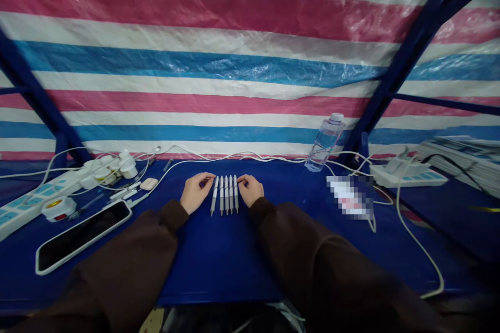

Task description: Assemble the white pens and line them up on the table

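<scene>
A blue tabletop [219, 270] runs back to a striped tarpaulin [234, 73]. The left hand [196, 192] and right hand [251, 190], fingers curled narrow, flank five click pens [226, 195] lined up side by side; whether either grips one, I cannot tell. Between the brown sleeves [128, 265], tabletop stretches to its near edge.

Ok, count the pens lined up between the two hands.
5, side by side: the first pen by the left hand, then the second pen, third pen and fourth pen, and the fifth pen by the right hand. None looks hidden.
</scene>
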